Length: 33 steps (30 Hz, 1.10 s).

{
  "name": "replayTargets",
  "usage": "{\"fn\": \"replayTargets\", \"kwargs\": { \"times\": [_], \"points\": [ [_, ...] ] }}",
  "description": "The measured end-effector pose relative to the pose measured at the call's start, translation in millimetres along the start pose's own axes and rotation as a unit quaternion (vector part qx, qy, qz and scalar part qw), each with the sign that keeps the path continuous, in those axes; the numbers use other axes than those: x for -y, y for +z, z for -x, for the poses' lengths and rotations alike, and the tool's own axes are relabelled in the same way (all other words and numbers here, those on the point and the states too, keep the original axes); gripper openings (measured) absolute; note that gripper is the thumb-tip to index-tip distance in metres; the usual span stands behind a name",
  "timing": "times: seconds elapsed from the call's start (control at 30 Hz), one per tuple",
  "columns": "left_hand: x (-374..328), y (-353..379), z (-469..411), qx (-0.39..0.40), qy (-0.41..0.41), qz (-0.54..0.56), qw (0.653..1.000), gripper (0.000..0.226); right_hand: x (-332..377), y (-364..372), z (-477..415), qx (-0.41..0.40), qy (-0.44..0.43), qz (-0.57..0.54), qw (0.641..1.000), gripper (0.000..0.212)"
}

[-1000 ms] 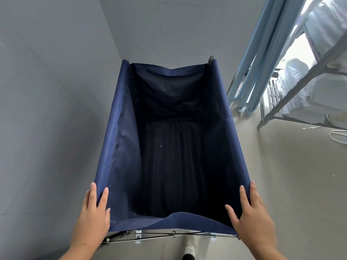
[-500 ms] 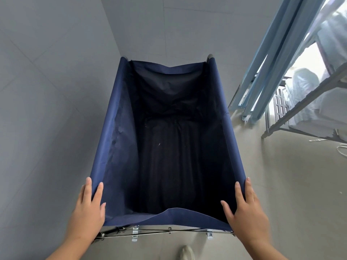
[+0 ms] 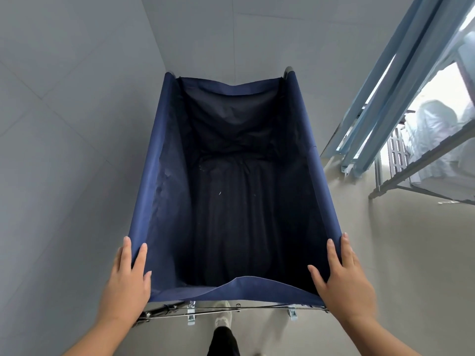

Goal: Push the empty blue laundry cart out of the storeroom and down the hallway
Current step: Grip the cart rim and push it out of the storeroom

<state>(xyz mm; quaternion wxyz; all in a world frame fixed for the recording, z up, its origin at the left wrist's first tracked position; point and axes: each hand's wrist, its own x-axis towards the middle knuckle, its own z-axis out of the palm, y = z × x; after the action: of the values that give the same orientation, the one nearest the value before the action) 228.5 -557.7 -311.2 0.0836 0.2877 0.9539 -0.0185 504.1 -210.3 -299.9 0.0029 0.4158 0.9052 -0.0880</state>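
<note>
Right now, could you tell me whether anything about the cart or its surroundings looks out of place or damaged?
Nothing stands out. The blue laundry cart looks empty and intact, its fabric only slightly sagging at the near rim. The left hand and right hand grip its near corners, and the floor beside it shows no spill.

Cart [image 3: 231, 201] wheels hidden under fabric. Rack [image 3: 421, 173] cut by right edge, white bundles on it overexposed. Shoe [image 3: 223, 320] partly behind frame bar.

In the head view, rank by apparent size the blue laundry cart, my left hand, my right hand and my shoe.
1. Dark blue fabric laundry cart
2. Left hand and right hand: look alike, no ranking
3. Pale shoe, partly hidden
</note>
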Motion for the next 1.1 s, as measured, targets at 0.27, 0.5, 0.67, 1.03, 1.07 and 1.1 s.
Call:
{"fn": "replayTargets", "kwargs": {
  "times": [0.27, 0.5, 0.67, 1.03, 1.07, 1.1],
  "points": [
    [5.6, -11.1, -41.5, 0.003, 0.018, -0.014, 1.000, 0.082, 17.5, 1.1, -44.1, 0.003, -0.003, -0.006, 1.000, 0.077],
    [8.8, -23.8, -68.4, 0.026, 0.007, 0.019, 0.999, 0.081, 31.5, 3.1, -71.1, 0.021, -0.001, -0.008, 1.000, 0.079],
    [16.1, -29.2, -85.9, 0.019, 0.019, 0.020, 0.999, 0.053, 41.3, 4.4, -82.0, 0.026, 0.002, -0.008, 1.000, 0.080],
    [25.2, -19.9, -90.0, 0.025, -0.001, 0.052, 0.998, 0.062, 46.5, -1.8, -82.1, 0.027, -0.008, 0.012, 1.000, 0.080],
    [25.6, -20.1, -90.0, 0.025, -0.001, 0.056, 0.998, 0.062, 47.7, -3.5, -81.3, 0.025, -0.008, 0.020, 0.999, 0.082],
    [26.2, -21.0, -89.9, 0.021, 0.000, 0.060, 0.998, 0.063, 48.7, -4.5, -80.7, 0.025, -0.006, 0.029, 0.999, 0.086]
  ]
}}
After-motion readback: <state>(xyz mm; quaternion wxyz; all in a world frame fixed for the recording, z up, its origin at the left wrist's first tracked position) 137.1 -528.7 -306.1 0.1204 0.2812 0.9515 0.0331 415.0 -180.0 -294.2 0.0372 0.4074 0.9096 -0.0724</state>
